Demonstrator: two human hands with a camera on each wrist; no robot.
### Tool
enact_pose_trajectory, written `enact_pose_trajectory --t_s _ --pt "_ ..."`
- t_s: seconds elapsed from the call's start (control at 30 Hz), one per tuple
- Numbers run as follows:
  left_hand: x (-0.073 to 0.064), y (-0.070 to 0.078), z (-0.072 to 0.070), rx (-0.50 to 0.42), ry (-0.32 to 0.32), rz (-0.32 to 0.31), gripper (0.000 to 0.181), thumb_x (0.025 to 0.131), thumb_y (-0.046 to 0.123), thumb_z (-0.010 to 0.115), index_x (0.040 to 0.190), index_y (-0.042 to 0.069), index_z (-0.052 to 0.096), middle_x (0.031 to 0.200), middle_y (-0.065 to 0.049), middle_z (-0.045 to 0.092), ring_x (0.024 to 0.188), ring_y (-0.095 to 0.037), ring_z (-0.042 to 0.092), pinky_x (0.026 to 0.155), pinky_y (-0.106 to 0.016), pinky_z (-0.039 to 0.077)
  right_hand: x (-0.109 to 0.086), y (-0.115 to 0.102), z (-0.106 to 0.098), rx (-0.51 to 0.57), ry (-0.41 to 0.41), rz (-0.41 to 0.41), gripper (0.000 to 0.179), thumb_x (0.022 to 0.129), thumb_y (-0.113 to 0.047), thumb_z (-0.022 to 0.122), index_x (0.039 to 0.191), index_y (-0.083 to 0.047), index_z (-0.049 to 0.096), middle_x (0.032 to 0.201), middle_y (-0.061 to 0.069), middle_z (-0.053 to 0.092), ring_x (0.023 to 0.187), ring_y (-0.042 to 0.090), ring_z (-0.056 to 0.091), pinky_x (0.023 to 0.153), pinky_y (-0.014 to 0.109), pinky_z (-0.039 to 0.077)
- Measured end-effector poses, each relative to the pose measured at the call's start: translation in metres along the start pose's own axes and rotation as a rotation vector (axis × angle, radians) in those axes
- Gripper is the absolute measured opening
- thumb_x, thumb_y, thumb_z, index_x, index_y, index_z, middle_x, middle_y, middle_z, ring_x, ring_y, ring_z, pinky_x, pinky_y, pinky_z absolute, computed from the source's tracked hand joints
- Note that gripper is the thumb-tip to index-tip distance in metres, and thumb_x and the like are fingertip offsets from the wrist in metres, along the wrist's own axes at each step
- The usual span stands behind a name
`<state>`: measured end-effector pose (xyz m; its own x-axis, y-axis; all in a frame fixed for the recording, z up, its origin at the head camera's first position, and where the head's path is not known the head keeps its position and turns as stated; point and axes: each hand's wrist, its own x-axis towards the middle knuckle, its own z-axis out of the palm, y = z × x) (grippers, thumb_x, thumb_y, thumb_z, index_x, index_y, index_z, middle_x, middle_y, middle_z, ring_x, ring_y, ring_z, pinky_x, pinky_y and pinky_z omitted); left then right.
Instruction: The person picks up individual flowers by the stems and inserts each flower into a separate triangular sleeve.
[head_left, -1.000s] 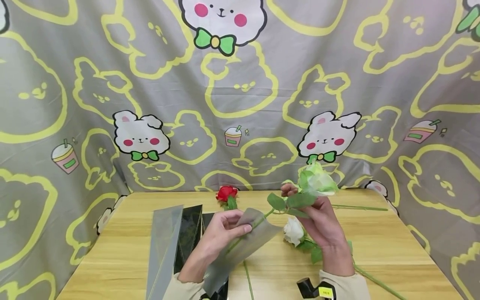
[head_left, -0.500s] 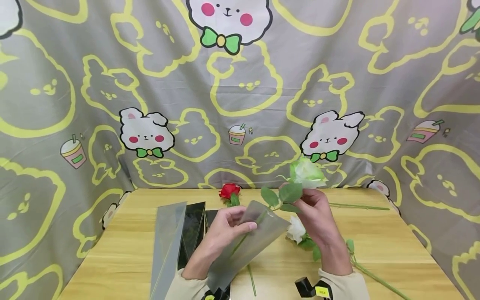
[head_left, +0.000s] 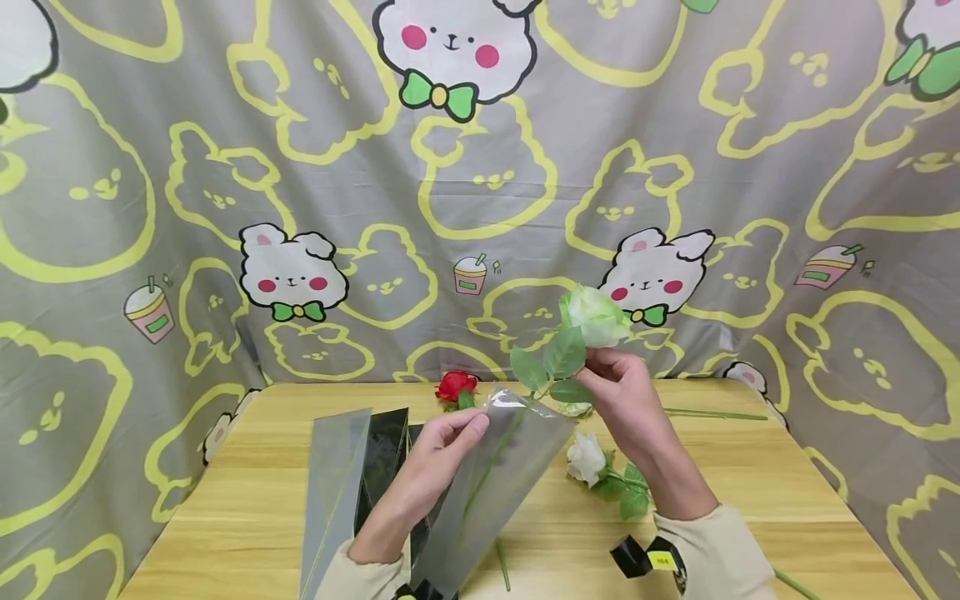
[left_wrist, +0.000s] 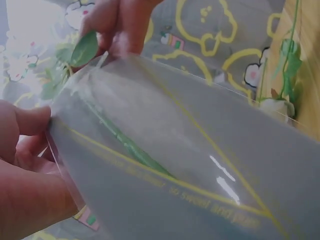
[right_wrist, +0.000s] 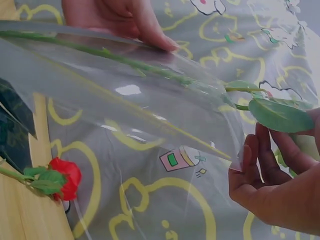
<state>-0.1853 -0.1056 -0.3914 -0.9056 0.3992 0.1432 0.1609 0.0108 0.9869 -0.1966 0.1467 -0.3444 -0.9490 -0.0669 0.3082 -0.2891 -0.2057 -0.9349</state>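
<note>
My left hand [head_left: 431, 471] pinches the mouth edge of a clear plastic flower sleeve [head_left: 510, 492] with gold lines, thumb against fingers. Its narrow end slants down toward me. Inside it runs the green stem [left_wrist: 127, 142] of a pale green-white rose [head_left: 596, 317]. The bloom and leaves [head_left: 564, 354] stand out above the sleeve's mouth. My right hand [head_left: 630, 408] holds the rose just under the bloom; in the right wrist view its curled fingers [right_wrist: 250, 155] lie right at the mouth's edge.
Grey translucent sleeves [head_left: 333, 492] and black sleeves [head_left: 381, 462] lie at the left. A red rose [head_left: 455, 385] lies toward the back, a white rose [head_left: 587, 458] to the right of the held sleeve. Another green stem [head_left: 716, 414] lies at the back right. A patterned curtain [head_left: 487, 208] surrounds the table.
The rose has moved up and left, with the right hand still at its neck. The sleeve now stands steeper, its mouth higher, and the left hand has shifted to its left edge.
</note>
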Motion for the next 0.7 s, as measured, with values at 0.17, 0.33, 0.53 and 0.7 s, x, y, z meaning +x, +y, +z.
enact_pose_trajectory --t_s 0.17,0.33,0.53,0.7 --pt "0.005 0.004 0.005 0.012 0.017 0.041 0.03 0.107 0.018 0.056 0.117 -0.009 0.067 0.111 -0.003 0.064 0.109 -0.014 0.054 0.098 -0.032 0.043 0.001 -0.007 0.004 0.025 0.006 0.041 0.028 0.097 0.005 0.063 0.097 -0.019 0.078 0.1 -0.002 0.073 0.098 0.012 0.066 0.087 0.027 0.055" --pt "0.003 0.008 0.007 -0.017 0.052 0.027 0.037 0.107 0.015 0.056 0.137 -0.007 0.06 0.142 -0.016 0.058 0.138 -0.028 0.047 0.115 -0.047 0.036 0.001 -0.014 0.006 0.011 -0.024 0.074 0.025 0.097 0.004 0.064 0.096 -0.017 0.078 0.1 -0.001 0.073 0.098 0.012 0.067 0.087 0.026 0.055" --pt "0.001 0.014 0.007 -0.152 0.0 -0.024 0.041 0.109 0.019 0.054 0.14 -0.008 0.056 0.072 -0.002 0.05 0.063 -0.017 0.049 0.063 -0.021 0.045 0.001 -0.02 0.005 -0.051 -0.1 0.051 0.029 0.096 0.006 0.064 0.098 -0.02 0.078 0.101 -0.002 0.074 0.099 0.012 0.067 0.087 0.026 0.055" --pt "-0.003 0.019 0.008 -0.188 -0.025 -0.059 0.047 0.11 0.019 0.051 0.148 -0.009 0.047 0.101 -0.019 0.063 0.077 -0.02 0.047 0.062 -0.02 0.036 0.0 -0.024 0.003 -0.093 -0.148 0.057 0.031 0.093 0.009 0.061 0.102 -0.015 0.077 0.101 -0.002 0.074 0.097 0.012 0.067 0.085 0.026 0.055"
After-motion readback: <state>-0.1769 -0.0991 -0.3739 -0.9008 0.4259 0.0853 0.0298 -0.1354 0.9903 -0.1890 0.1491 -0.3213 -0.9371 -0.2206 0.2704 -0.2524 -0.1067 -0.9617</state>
